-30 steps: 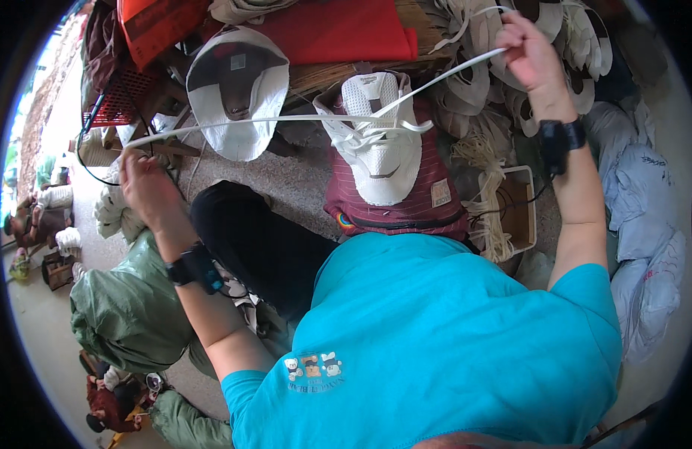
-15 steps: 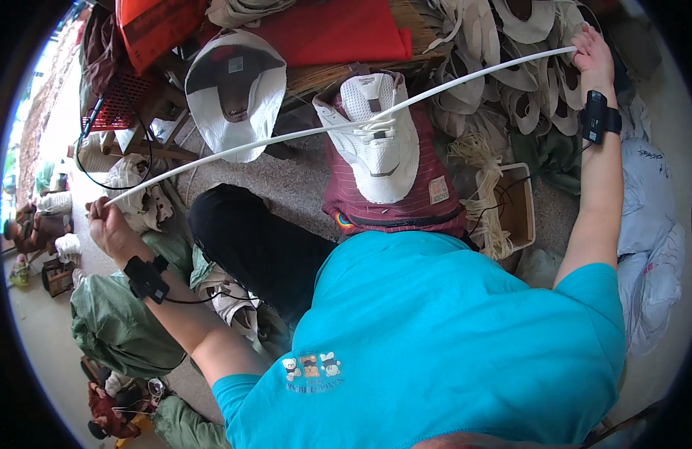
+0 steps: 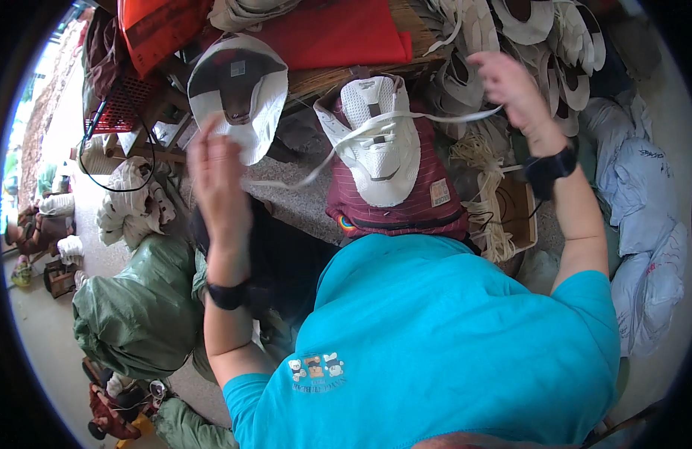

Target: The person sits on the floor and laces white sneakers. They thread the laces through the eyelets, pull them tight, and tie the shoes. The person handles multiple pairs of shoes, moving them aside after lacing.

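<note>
A white shoe upper (image 3: 382,153) with a mesh tongue rests, toe toward me, on a maroon striped cloth (image 3: 368,213) in my lap. A white shoelace (image 3: 308,178) crosses its front and trails slackly to both sides. My left hand (image 3: 217,179), blurred, is raised at the left with fingers stretched upward; the lace's left part runs up beside it. On the other side my right hand (image 3: 514,93) has its fingers extended leftward, and the lace's right part reaches just under its palm. Neither hand touches the shoe upper.
Another white upper (image 3: 241,97) stands beyond my left hand. A wooden bench (image 3: 316,84) bears red cloth (image 3: 335,34). Several uppers (image 3: 522,60) hang at the back right, above a box (image 3: 519,206) with pale laces (image 3: 484,194). A green sack (image 3: 136,307) lies left; white sacks (image 3: 641,232) right.
Both hands have come inward from wide apart, the left moving up and right, the right down and left. The lace, earlier stretched taut between them, now hangs slack, and the fingers have opened.
</note>
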`<state>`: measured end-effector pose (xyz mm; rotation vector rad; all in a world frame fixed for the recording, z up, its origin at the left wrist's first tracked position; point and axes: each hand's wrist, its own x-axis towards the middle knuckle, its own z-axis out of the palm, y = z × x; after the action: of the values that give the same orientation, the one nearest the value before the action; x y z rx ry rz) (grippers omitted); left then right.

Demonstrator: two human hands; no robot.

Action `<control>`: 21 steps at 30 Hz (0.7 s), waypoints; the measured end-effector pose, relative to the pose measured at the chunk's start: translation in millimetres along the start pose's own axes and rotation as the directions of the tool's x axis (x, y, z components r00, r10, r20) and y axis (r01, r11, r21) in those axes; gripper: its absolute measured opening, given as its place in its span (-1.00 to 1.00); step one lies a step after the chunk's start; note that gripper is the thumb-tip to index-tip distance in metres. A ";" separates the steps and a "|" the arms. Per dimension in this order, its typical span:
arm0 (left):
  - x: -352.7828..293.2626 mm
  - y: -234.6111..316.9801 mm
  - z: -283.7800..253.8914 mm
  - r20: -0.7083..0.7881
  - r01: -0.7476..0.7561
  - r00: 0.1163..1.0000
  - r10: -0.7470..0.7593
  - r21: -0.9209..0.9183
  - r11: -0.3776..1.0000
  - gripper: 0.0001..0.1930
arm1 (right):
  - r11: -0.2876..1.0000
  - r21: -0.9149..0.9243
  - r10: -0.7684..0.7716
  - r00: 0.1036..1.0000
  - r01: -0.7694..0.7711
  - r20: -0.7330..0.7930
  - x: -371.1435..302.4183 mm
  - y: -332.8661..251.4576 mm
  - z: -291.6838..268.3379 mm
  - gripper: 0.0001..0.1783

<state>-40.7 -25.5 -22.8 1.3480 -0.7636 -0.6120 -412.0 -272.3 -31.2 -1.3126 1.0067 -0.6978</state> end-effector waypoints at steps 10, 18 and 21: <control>-24.4 -66.0 73.9 0.278 0.317 0.924 -0.264 -0.166 0.934 -0.76 | 0.862 -0.404 -0.160 0.921 0.306 0.355 -22.4 39.5 104.9 -0.73; -31.2 -67.9 77.7 0.308 0.377 0.889 -0.339 -0.072 0.923 -0.83 | 0.946 -0.323 0.149 0.885 0.001 0.441 -5.9 36.2 91.9 -0.74; -31.4 -69.9 75.8 0.286 0.381 0.894 -0.345 -0.079 0.921 -0.85 | 0.837 -0.531 0.116 0.906 0.132 0.408 -2.2 18.8 97.1 -0.79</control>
<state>-116.7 -57.7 -92.1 1.3074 -0.6730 -1.1441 -328.3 -224.0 -52.9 -1.8749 0.8617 -0.0896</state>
